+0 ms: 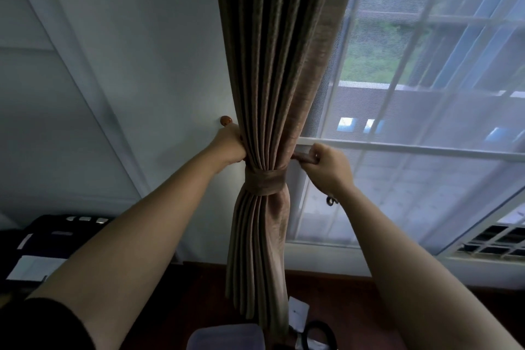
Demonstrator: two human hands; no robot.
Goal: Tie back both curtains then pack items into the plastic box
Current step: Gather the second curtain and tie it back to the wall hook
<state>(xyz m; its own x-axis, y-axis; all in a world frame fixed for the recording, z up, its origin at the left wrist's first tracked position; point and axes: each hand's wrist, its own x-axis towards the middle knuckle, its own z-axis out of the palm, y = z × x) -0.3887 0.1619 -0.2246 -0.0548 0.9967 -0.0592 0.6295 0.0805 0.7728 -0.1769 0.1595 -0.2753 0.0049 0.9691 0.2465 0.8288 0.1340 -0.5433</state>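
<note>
Taupe-brown pleated fabric curtain (272, 65) hangs mid-frame, between a white wall on the left and a white-framed window (397, 148) on the right. It is cinched at waist height by a matching taupe fabric tieback band (265, 182). Folds are tight and vertical above the band, then flare out looser below it, down to the dark red-brown floor (326, 284).

Left hand (230, 145) is curled round the curtain's left edge just above the band, with its fingers hidden behind the cloth. A round reddish wooden wall knob (225, 121) sits just above that hand. Right hand (329, 165) is closed, pinching a free end of the tieback band at the curtain's right edge. A sheer white net curtain (412, 193) covers the glass behind it.

At bottom centre are a white paper tag (298, 311), a black ring-shaped object (319, 334) and a grey-lilac item (224, 335). At lower left is a dark object with white labels (34, 264). No writing is legible anywhere.
</note>
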